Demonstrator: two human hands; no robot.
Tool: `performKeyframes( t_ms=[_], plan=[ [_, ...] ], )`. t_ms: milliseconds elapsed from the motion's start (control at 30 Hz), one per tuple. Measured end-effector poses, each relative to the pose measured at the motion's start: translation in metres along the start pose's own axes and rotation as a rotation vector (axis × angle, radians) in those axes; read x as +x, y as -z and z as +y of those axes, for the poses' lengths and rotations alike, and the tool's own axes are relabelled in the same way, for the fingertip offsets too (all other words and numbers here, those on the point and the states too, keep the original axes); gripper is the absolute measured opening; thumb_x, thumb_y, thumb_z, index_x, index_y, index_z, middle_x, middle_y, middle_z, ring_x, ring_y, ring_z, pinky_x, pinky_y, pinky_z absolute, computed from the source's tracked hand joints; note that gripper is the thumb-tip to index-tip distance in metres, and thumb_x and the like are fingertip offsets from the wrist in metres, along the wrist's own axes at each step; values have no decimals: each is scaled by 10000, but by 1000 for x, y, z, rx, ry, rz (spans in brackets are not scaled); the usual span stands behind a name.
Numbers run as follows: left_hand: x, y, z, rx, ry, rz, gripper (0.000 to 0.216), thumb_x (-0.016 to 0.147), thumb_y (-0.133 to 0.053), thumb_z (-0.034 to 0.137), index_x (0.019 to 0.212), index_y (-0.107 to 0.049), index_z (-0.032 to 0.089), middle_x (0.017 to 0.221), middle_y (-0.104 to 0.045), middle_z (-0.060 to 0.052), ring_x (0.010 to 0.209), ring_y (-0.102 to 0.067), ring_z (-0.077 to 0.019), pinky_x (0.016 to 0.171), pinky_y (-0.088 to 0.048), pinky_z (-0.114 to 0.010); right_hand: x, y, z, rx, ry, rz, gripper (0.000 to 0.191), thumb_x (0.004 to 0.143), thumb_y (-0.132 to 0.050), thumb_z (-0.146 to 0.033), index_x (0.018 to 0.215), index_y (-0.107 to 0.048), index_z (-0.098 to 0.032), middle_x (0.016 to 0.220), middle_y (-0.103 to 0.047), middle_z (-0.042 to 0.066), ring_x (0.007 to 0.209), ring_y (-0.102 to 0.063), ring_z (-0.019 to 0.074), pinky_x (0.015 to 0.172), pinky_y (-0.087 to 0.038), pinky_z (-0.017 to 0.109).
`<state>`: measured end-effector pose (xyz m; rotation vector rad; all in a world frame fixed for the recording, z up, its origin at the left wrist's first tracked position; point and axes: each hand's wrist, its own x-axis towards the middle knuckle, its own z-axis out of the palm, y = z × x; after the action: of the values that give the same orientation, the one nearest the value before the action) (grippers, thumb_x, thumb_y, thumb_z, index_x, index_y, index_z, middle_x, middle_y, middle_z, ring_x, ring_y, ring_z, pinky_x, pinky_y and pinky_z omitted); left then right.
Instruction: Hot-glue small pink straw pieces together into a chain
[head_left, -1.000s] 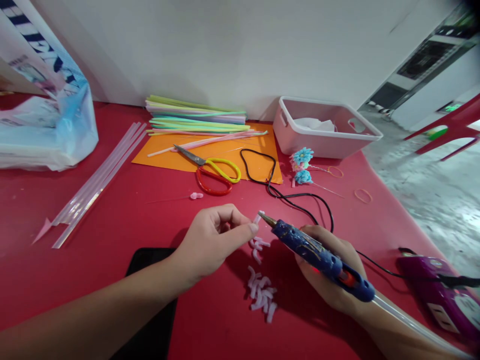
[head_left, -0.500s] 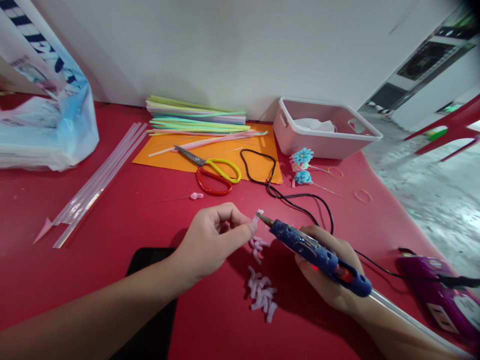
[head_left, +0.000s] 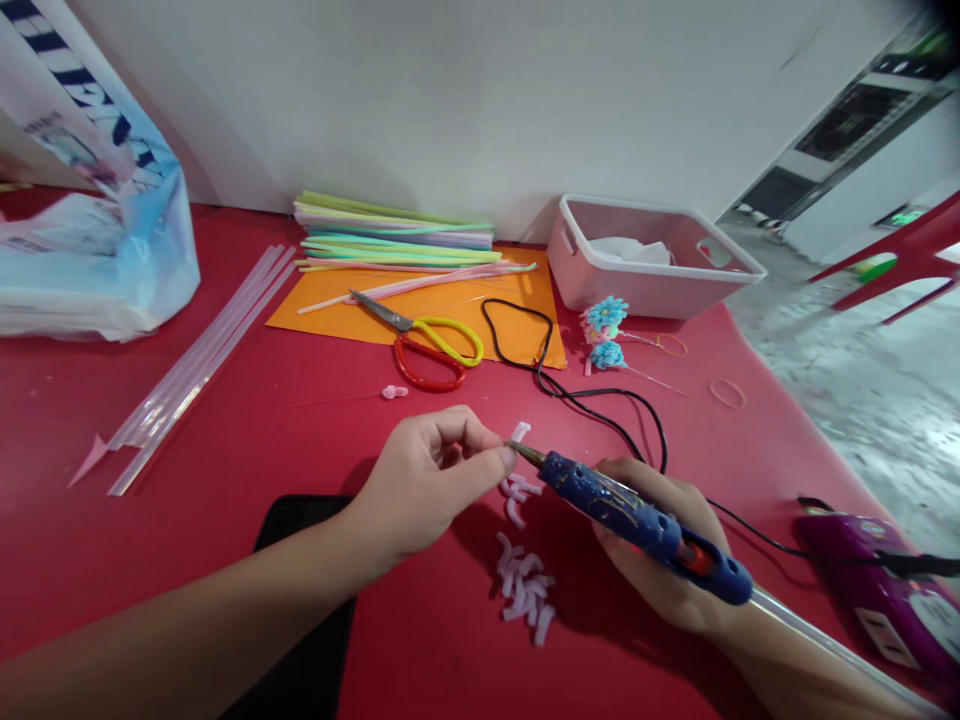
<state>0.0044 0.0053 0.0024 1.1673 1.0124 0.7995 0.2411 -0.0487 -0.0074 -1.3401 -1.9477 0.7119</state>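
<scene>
My left hand (head_left: 427, 480) pinches a small pale pink straw piece (head_left: 518, 432) between thumb and forefinger above the red table (head_left: 300, 440). Wrapped around a blue glue gun (head_left: 637, 520), my right hand (head_left: 660, 560) holds its metal nozzle against the base of that piece. A clear glue stick pokes out of the gun's back end. Several more cut pink straw pieces (head_left: 523, 588) lie on the table just below the hands.
Scissors (head_left: 420, 340) with yellow and red handles lie on an orange sheet (head_left: 420, 305), with a stack of coloured straws (head_left: 390, 235) behind. Clear glue sticks (head_left: 202, 360), a plastic bag (head_left: 90, 220), a white tub (head_left: 649, 255), blue straw flowers (head_left: 606, 325), a black cord (head_left: 600, 400), a purple device (head_left: 885, 590) and a black phone (head_left: 300, 600) surround them.
The glue gun's nozzle has crept left and down, closing onto the straw piece. My left hand has barely shifted.
</scene>
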Motion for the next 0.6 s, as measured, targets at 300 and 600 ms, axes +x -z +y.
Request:
performKeyframes(
  t_ms=[300,600],
  plan=[
    [-1,-1,1,-9,-20,-13,226,824,-693,295,669,-571,186,630,-528,49,605,-389,-98,584,-297,-266,2,-1,-4,-4,17,22,155,803,-563,-132,903,-560,-250,638,-602,-65,466,-510,95,446,-394,219],
    [0,0,3,-38,-24,-33,255,821,-707,288,651,-559,169,627,-519,52,606,-421,-83,597,-332,-243,0,-1,-2,-52,-35,60,148,801,-559,-122,861,-558,-257,632,-611,-48,480,-519,118,472,-425,235]
  ],
)
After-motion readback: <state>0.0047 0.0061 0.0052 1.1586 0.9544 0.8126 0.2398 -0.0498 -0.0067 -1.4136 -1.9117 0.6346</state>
